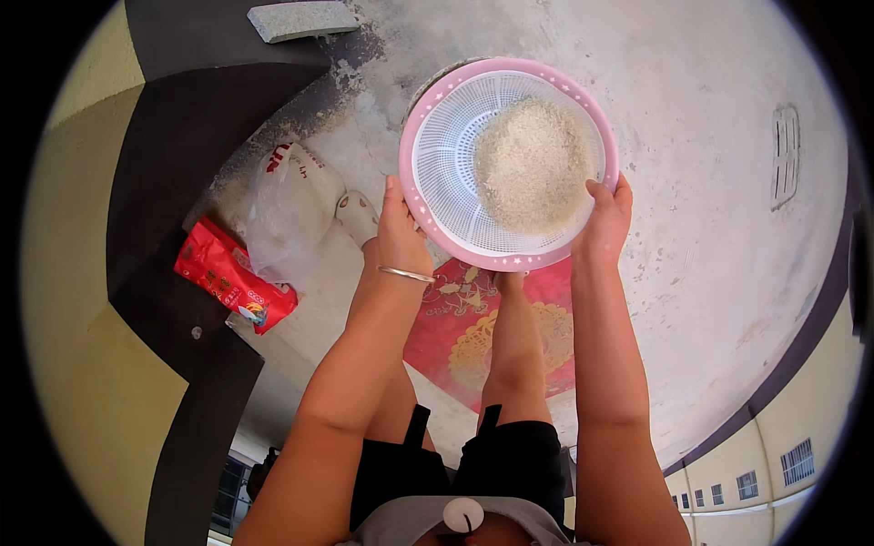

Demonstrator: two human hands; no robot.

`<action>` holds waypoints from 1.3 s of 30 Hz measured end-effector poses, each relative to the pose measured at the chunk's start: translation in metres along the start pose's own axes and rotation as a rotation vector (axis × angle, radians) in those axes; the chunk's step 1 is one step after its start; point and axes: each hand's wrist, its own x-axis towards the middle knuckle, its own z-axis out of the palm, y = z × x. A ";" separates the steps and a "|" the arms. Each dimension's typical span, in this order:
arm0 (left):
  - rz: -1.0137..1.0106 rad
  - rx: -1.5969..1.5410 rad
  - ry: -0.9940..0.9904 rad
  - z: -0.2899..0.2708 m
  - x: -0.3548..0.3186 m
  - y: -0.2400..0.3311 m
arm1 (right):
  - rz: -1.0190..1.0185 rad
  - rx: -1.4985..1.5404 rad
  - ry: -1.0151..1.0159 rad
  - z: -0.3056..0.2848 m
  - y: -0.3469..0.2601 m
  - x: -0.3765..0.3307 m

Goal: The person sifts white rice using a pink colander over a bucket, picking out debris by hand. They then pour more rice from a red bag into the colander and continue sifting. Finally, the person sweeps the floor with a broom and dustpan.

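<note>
L hand (398,226) and R hand (604,225), fingers (623,195) gripping opp. sides of the pink-rimmed colander (446,150) out front, pale grain (535,166) heaped on its R side! Step: prob. two-handed steadying; next move calls for keeping it level.

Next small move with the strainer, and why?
Probably a gentle shake toward the left hand: the pale grain is heaped on the right side of the pink-rimmed strainer, bare mesh shows on the left, and the right hand steadies the opposite side.
</note>
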 end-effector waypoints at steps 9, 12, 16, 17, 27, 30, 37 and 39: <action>0.112 -0.196 -0.210 -0.012 -0.002 -0.013 | -0.021 -0.025 0.003 0.003 0.007 -0.001; 0.123 -0.299 -0.242 -0.029 0.007 0.008 | 0.002 -0.084 -0.092 0.018 0.024 -0.017; 0.163 -0.148 -0.043 0.006 -0.022 -0.025 | 0.266 0.299 -0.022 -0.027 -0.012 0.020; 0.143 -0.128 -0.036 -0.005 -0.016 -0.015 | 0.157 0.193 -0.009 -0.020 -0.003 0.016; 0.068 -0.052 -0.190 -0.005 -0.039 -0.033 | 0.062 0.160 0.034 -0.022 -0.007 0.016; 0.008 -0.057 -0.182 -0.046 -0.014 -0.024 | -0.064 -0.036 0.063 -0.005 -0.007 0.013; -0.141 -0.100 -0.268 -0.060 -0.002 -0.042 | -0.158 -0.180 -0.055 0.012 -0.007 0.010; -0.107 -0.086 -0.276 -0.059 0.000 -0.044 | -0.237 -0.269 -0.064 0.014 -0.003 0.013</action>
